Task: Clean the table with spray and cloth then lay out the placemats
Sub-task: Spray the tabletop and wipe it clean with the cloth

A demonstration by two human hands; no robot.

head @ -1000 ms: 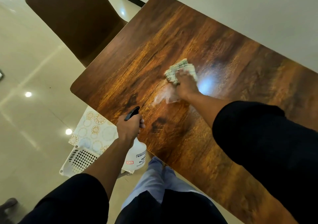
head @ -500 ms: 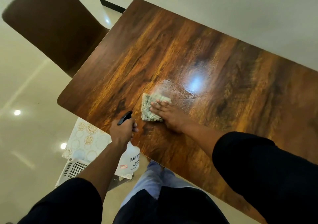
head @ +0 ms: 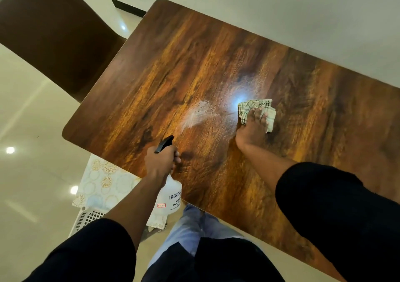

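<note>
The dark wooden table (head: 194, 61) fills the middle of the view. My left hand (head: 161, 162) grips a white spray bottle (head: 171, 195) with a black nozzle at the table's near edge, and a streak of mist (head: 198, 114) hangs over the wood in front of it. My right hand (head: 253, 128) presses flat on a folded checked cloth (head: 255, 106) near the table's middle, to the right of the mist. White placemats (head: 104, 184) with gold circle patterns lie over a white basket below the table's near-left edge.
A brown chair (head: 49, 32) stands at the table's left end. The white plastic basket (head: 86, 219) sits on the glossy tiled floor (head: 26, 173) by my legs. A pale wall (head: 303, 11) runs along the table's far side.
My right hand slid the cloth from the near-left part of the table out to the right and farther away. A fresh burst of spray has appeared in front of the bottle.
</note>
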